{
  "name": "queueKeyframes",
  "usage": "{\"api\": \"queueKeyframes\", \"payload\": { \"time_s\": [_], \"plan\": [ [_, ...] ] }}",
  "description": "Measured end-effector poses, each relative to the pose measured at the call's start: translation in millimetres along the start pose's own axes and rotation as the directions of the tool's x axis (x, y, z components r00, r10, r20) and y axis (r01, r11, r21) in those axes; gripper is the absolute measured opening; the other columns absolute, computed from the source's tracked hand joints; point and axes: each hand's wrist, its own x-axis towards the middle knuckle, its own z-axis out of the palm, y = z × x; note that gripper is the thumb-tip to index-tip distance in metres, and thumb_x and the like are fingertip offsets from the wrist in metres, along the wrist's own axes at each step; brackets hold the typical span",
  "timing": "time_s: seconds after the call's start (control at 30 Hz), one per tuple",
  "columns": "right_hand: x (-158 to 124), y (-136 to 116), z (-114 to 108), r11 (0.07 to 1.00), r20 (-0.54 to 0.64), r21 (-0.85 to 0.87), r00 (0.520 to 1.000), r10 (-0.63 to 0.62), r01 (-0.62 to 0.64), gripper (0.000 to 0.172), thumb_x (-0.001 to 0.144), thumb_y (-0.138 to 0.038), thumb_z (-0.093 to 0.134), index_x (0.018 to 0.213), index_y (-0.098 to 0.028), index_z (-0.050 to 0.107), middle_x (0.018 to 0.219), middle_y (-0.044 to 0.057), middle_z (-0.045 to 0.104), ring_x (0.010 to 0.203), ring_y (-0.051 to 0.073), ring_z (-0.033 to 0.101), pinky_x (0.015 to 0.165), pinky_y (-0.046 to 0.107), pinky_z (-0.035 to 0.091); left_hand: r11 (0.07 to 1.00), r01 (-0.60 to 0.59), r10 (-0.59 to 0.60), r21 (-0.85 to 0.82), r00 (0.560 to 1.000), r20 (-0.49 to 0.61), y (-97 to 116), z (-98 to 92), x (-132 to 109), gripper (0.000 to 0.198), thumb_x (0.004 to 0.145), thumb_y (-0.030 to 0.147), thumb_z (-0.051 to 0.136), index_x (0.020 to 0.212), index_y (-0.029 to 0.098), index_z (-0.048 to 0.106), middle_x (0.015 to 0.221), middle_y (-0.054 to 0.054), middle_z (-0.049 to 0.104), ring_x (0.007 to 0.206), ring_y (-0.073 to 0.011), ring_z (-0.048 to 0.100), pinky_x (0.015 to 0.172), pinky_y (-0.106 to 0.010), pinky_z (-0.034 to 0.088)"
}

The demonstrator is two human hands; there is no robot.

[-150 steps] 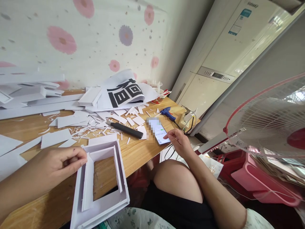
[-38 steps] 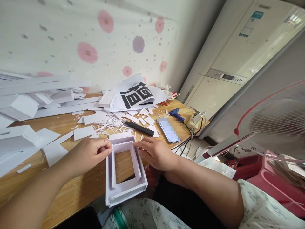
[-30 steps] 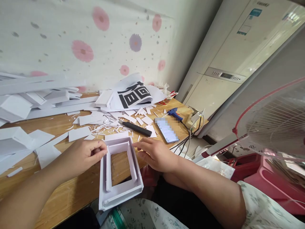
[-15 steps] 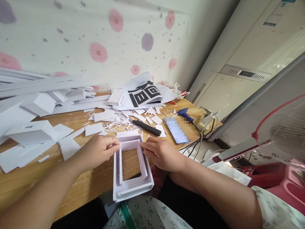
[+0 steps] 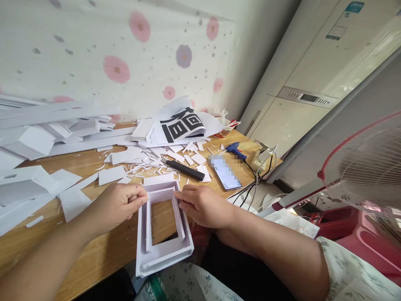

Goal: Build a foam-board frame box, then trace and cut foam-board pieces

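Observation:
A white foam-board frame [image 5: 163,253] with an open rectangular middle lies at the near edge of the wooden table [image 5: 103,246]. My left hand [image 5: 117,205] pinches the frame's upper left wall with curled fingers. My right hand [image 5: 203,205] rests against the frame's upper right wall, fingers bent and pressing on its inner strip. Through the opening the wood shows.
A black utility knife [image 5: 183,169], a phone [image 5: 224,175] and a blue glue gun [image 5: 235,151] lie beyond the frame, with cables at the table's right edge. White board offcuts [image 5: 37,142] and a printed sheet [image 5: 181,124] crowd the back. A red fan [image 5: 366,167] stands right.
Five seconds ago my right hand was at the phone; it has come over to the frame's right wall. My left hand has kept its grip; the view has shifted slightly.

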Motion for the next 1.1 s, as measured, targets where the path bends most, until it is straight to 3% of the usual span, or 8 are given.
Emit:
{"api": "queueKeyframes", "payload": {
  "time_s": [0.33,0.8,0.97,1.1],
  "plan": [
    [0.4,-1.8,-1.4,0.998,0.043,-0.066,0.999,0.019,-0.016,0.021,0.096,-0.02,0.043,0.099,-0.014,0.062,0.084,0.005,0.057,0.072,0.015,0.051,0.068,0.024,0.04,1.0,0.024,-0.025,0.02,0.999,0.044,4.1,-3.0,-0.3,0.038,0.076,0.055,0.045,0.067,0.023,0.062,0.046,0.004,0.05,0.045,-0.014,0.048,0.048,-0.024,0.036],
    [2.2,-1.9,1.1,0.998,0.022,-0.062,1.0,0.008,-0.006,0.021,0.094,-0.017,0.044,0.101,-0.011,0.063,0.084,0.006,0.057,0.072,0.015,0.051,0.068,0.026,0.04,0.995,-0.087,0.088,0.057,0.996,-0.012,8.4,-3.0,-0.7,0.03,0.077,0.044,0.046,0.061,0.022,0.057,0.048,0.004,0.053,0.047,-0.0119,0.048,0.048,-0.022,0.035],
    [2.7,-3.3,-0.3,0.999,0.025,-0.04,1.0,0.017,-0.016,0.024,0.095,-0.017,0.042,0.099,-0.011,0.065,0.083,0.007,0.057,0.073,0.016,0.053,0.068,0.026,0.042,0.997,-0.05,0.049,0.064,0.999,0.02,12.0,-5.4,-1.6,0.028,0.077,0.044,0.043,0.064,0.022,0.056,0.045,0.006,0.051,0.046,-0.0124,0.048,0.05,-0.023,0.036],
    [0.2,0.0,2.4,0.999,-0.013,-0.041,1.0,0.013,-0.014,0.03,0.095,-0.018,0.041,0.109,-0.009,0.066,0.082,0.008,0.059,0.073,0.018,0.056,0.068,0.028,0.043,0.976,-0.133,0.134,0.171,0.991,0.004,11.0,-7.8,-1.8,0.029,0.079,0.042,0.041,0.063,0.022,0.055,0.051,0.004,0.054,0.051,-0.0122,0.048,0.052,-0.023,0.035]
  ]
}}
